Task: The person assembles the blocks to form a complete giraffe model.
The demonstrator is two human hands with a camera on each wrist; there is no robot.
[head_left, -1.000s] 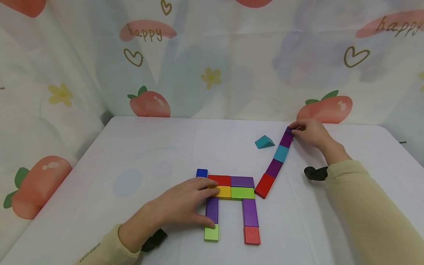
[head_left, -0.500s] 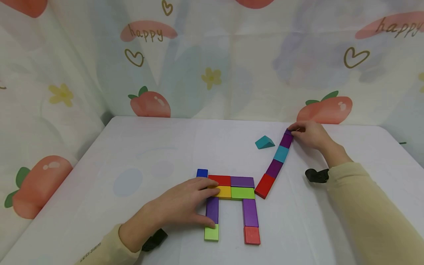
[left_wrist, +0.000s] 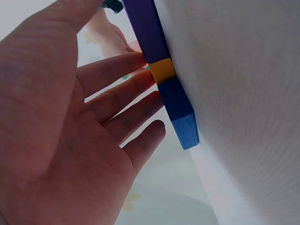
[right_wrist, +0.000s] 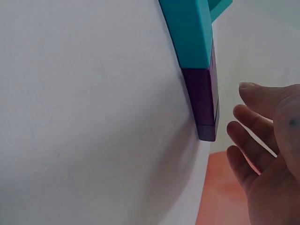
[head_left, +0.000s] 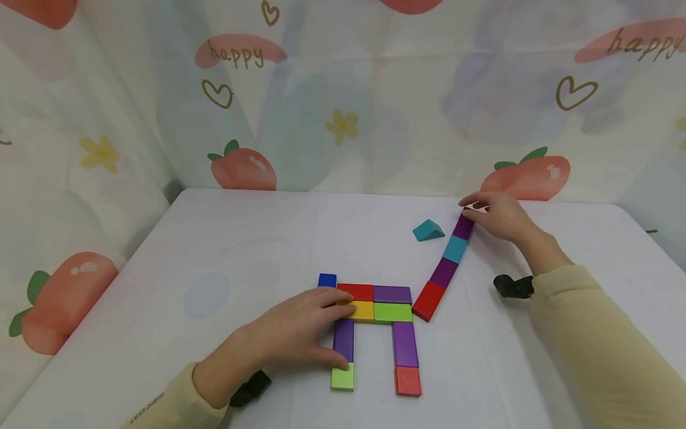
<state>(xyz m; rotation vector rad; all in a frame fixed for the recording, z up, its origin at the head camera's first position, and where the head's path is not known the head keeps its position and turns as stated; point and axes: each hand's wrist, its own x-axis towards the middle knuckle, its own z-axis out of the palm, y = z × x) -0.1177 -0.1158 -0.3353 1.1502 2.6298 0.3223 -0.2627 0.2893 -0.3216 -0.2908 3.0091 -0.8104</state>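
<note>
My left hand (head_left: pixel 292 328) lies over the left side of a flat figure of coloured blocks, fingers extended. Its fingertips rest at the yellow block (head_left: pixel 364 311) and the red block (head_left: pixel 356 291); the thumb touches near the light green block (head_left: pixel 342 378). A blue block (left_wrist: pixel 180 112) sits by the fingers in the left wrist view. At the far end of a slanted row, my right hand (head_left: pixel 504 217) hovers beside the end purple block (right_wrist: pixel 206 132), thumb and fingers parted around nothing. Below that end come a turquoise block (head_left: pixel 454 249), another purple block (head_left: pixel 443 273) and a red block (head_left: pixel 429 300).
A teal triangular block (head_left: pixel 428 230) lies left of the slanted row. Two legs of blocks, with a purple block (head_left: pixel 405 344) in the right one, extend toward me. The white table (head_left: pixel 257 238) meets a patterned curtain (head_left: pixel 343 89) at the back.
My right hand's fingers have parted from the end purple block and lifted slightly, letting it go. That end of the row shifted slightly toward me earlier. The left hand stays put.
</note>
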